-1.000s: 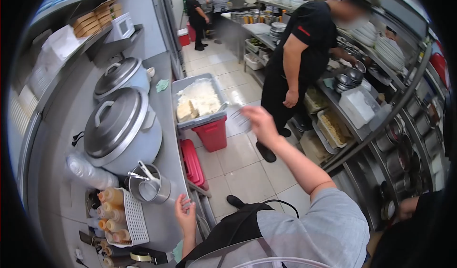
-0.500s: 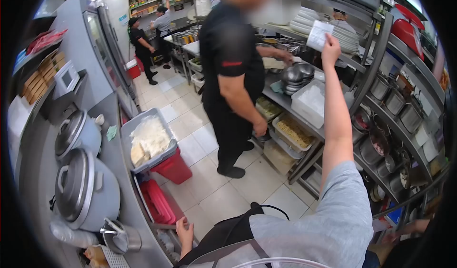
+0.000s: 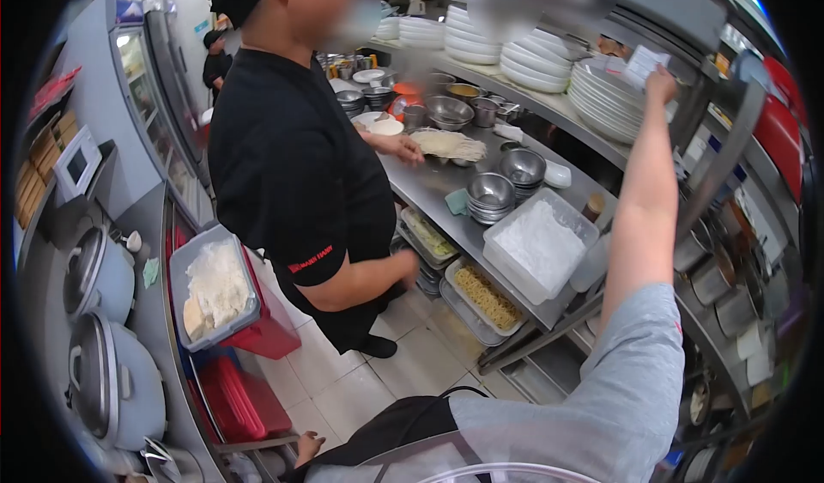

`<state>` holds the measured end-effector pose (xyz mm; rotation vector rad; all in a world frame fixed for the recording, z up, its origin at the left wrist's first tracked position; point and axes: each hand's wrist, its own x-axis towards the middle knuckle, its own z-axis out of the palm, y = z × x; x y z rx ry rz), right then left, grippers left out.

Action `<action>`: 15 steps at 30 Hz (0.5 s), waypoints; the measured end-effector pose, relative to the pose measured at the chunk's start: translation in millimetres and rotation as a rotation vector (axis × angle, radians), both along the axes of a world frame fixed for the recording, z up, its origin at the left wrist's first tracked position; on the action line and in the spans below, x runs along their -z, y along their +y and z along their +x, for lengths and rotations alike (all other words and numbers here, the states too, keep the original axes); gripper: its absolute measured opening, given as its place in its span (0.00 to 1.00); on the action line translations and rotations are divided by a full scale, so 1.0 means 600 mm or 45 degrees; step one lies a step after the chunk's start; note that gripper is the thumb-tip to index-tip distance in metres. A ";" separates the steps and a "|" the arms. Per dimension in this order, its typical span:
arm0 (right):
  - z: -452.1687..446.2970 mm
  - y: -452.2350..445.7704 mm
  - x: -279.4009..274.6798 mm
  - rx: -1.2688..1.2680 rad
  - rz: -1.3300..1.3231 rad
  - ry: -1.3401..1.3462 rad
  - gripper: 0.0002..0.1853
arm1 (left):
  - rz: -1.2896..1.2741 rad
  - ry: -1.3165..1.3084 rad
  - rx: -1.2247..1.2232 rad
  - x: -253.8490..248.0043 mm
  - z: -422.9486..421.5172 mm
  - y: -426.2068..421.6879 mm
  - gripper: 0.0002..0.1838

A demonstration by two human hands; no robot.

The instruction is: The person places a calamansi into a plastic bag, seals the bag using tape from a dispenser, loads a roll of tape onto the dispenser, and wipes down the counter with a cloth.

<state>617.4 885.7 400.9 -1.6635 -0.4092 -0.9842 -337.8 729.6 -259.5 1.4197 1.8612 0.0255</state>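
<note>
High on the right, my right hand (image 3: 661,86) pinches a white paper slip (image 3: 644,64) with faint print on it. The slip is held up in front of a stack of white plates (image 3: 605,103) on the upper shelf. At the bottom left, my left hand (image 3: 309,445) hangs low near the edge of the left counter, fingers loosely apart and holding nothing visible. Below my raised arm, a plastic tub of white powder (image 3: 542,244) stands on the steel worktop (image 3: 438,193), beside stacked metal bowls (image 3: 491,193).
A co-worker in black (image 3: 283,165) stands close ahead at the worktop. Lidded pots (image 3: 107,380) line the left counter. A grey tub with pale crumbly food (image 3: 219,290) rests on a red bin (image 3: 275,324). Noodles (image 3: 485,298) fill a container under the worktop.
My view has turned right and moved closer to the worktop and plate shelf. The slip, still in my right hand, is now nearer the plates. My left hand shows lower in view.
</note>
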 end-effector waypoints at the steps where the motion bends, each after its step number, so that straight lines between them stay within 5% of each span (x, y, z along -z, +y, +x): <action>1: 0.018 0.000 -0.016 0.004 0.005 0.002 0.16 | -0.026 -0.038 0.002 0.032 -0.028 -0.006 0.24; 3: 0.132 0.024 -0.041 0.003 -0.010 -0.104 0.17 | -0.042 0.139 -0.149 0.039 -0.034 -0.047 0.23; 7: 0.126 0.017 -0.057 -0.073 0.168 -0.155 0.20 | -0.163 0.190 -0.285 0.062 -0.057 -0.092 0.22; 9: 0.156 0.031 -0.052 -0.133 0.249 -0.335 0.20 | -0.271 0.264 -0.062 0.070 -0.052 -0.096 0.23; 10: 0.153 0.031 -0.050 0.239 0.089 -0.361 0.19 | -0.265 0.158 -0.302 0.046 -0.039 -0.102 0.23; 11: 0.147 0.049 -0.050 0.282 0.394 -0.513 0.18 | -0.225 0.169 -0.300 0.023 -0.020 -0.104 0.24; 13: 0.027 0.058 -0.058 0.333 0.499 -0.499 0.17 | -0.100 0.158 -0.109 0.052 -0.020 -0.106 0.27; 15: -0.086 0.094 -0.069 0.296 0.569 -0.547 0.17 | -0.133 0.066 -0.345 -0.018 0.022 -0.098 0.29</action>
